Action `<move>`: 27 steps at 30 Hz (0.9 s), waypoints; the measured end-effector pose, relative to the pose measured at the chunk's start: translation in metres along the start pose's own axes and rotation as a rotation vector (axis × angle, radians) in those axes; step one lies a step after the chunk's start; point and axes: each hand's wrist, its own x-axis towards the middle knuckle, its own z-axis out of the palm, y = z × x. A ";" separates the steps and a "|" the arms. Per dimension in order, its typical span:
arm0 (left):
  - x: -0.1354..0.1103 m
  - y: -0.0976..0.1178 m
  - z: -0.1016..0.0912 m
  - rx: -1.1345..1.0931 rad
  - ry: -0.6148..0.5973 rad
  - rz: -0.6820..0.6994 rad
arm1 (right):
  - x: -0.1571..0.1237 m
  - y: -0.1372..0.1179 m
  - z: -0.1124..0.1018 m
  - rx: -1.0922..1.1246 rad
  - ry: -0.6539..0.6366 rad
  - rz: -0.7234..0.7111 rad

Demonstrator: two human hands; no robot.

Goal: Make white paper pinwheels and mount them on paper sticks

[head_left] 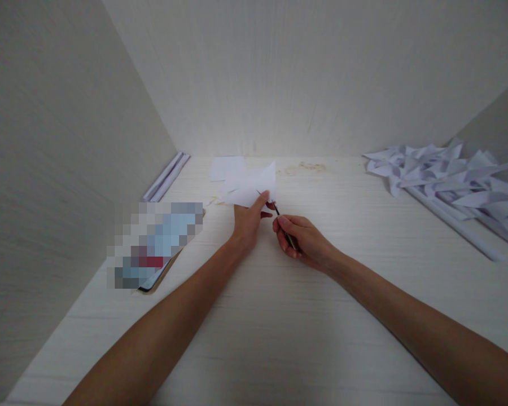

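Observation:
A square of white paper [248, 183] with slits near its corners is held up off the surface, its upper right corner lifted. My left hand [252, 220] pinches the near right edge of this paper, thumb on top. Close beside it, my right hand [298, 237] grips a slim dark pointed tool [276, 210] whose tip reaches the paper by my left thumb. The tool's exact kind cannot be made out. Behind the held paper, another white paper square [226, 167] lies flat.
Rolled paper sticks [167, 176] lie by the left wall. A phone [165, 242], its screen blurred out, rests left of my forearm. Several folded paper pinwheels [444, 175] and a paper roll [452, 223] are piled at right. Brownish marks [311, 167] show near the back wall [305, 79].

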 end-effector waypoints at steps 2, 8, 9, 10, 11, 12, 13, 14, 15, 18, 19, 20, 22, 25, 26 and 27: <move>0.000 0.000 0.000 -0.014 -0.003 -0.001 | 0.000 0.000 0.000 -0.007 0.007 -0.010; 0.004 0.003 -0.003 -0.061 0.084 -0.016 | -0.002 -0.002 0.001 0.006 0.004 -0.028; 0.005 0.004 -0.003 -0.077 0.110 -0.014 | -0.002 -0.001 0.001 0.023 0.008 -0.044; 0.006 0.005 -0.004 -0.091 0.129 -0.012 | -0.002 -0.001 0.002 0.040 0.018 -0.068; 0.006 0.006 -0.004 -0.099 0.138 -0.013 | -0.003 0.000 0.002 0.055 0.038 -0.100; 0.006 0.007 -0.004 -0.100 0.135 -0.018 | -0.003 0.001 0.002 0.067 0.069 -0.136; 0.005 0.007 -0.003 -0.095 0.123 -0.027 | -0.003 0.002 0.003 0.074 0.104 -0.172; 0.003 0.006 -0.002 -0.088 0.100 -0.038 | -0.003 0.003 0.003 0.075 0.136 -0.204; 0.001 0.005 -0.001 -0.080 0.066 -0.047 | -0.003 0.005 0.004 0.077 0.165 -0.231; -0.007 0.001 0.004 -0.056 -0.073 -0.049 | -0.002 0.008 0.006 0.086 0.212 -0.271; -0.009 0.001 0.005 -0.049 -0.120 -0.042 | -0.002 0.009 0.006 0.088 0.221 -0.272; -0.010 0.000 0.006 -0.049 -0.158 -0.035 | -0.002 0.010 0.006 0.088 0.232 -0.272; -0.010 0.002 0.006 -0.080 -0.186 -0.047 | -0.001 0.010 0.005 0.085 0.261 -0.275; -0.004 0.007 0.001 -0.219 -0.162 -0.136 | 0.001 0.009 0.000 0.065 0.299 -0.297; -0.001 0.009 -0.002 -0.273 -0.160 -0.168 | 0.002 0.008 -0.002 0.058 0.303 -0.302; 0.003 0.011 -0.004 -0.313 -0.168 -0.200 | 0.003 0.007 -0.005 0.052 0.301 -0.307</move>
